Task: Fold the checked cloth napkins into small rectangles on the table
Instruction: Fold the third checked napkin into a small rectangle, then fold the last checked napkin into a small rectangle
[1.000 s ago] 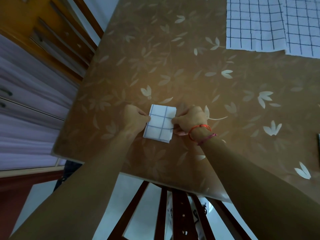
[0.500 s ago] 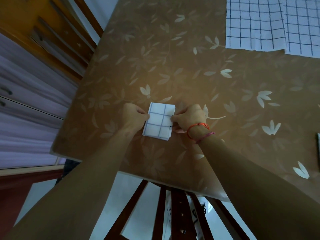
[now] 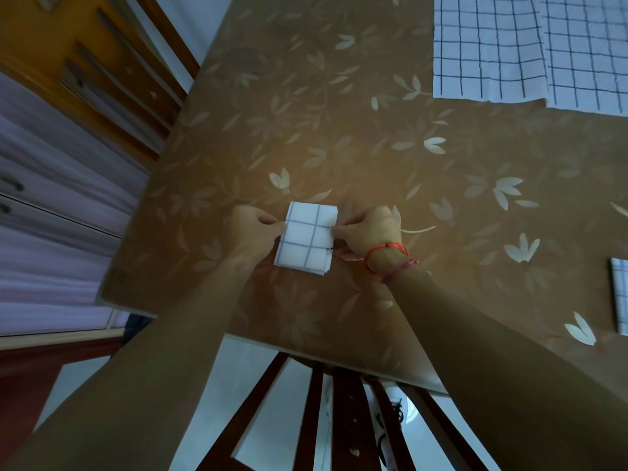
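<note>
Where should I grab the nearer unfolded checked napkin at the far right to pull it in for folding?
Pinch the flat napkin at its near left corner, coming from the near side: that hem lies exposed on the table, while its right edge meets the second napkin.

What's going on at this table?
A person is folding checked napkins. Both hands, left and right, pinch the sides of one napkin already folded into a small rectangle on the table. Two unfolded napkins lie at the far side, and another folded one peeks in at the right edge.
</note>
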